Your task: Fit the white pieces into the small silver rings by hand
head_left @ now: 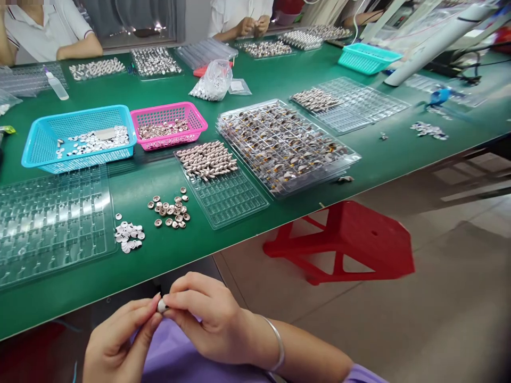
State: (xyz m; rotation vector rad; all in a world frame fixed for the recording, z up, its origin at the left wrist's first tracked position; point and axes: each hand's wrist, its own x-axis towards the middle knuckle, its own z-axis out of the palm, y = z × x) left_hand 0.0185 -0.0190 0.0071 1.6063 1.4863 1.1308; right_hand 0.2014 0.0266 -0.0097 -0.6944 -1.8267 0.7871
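My left hand (114, 340) and my right hand (207, 316) meet below the near edge of the green table (247, 223), over my lap. Both pinch one small white round part (161, 305) between their fingertips. On the table just above lie a loose heap of small brown ring parts (171, 210) and a heap of white round parts (128, 236). A clear plastic tray (223, 189) holds rows of brown finished pieces (206, 159) in its far half.
A blue basket (77, 138) of white parts and a pink basket (170, 125) of brown parts stand at the left. An empty clear tray (51, 223) lies at the near left, a full stacked tray (283, 143) to the right. Other people sit across the table. A red stool (351, 242) stands on the floor.
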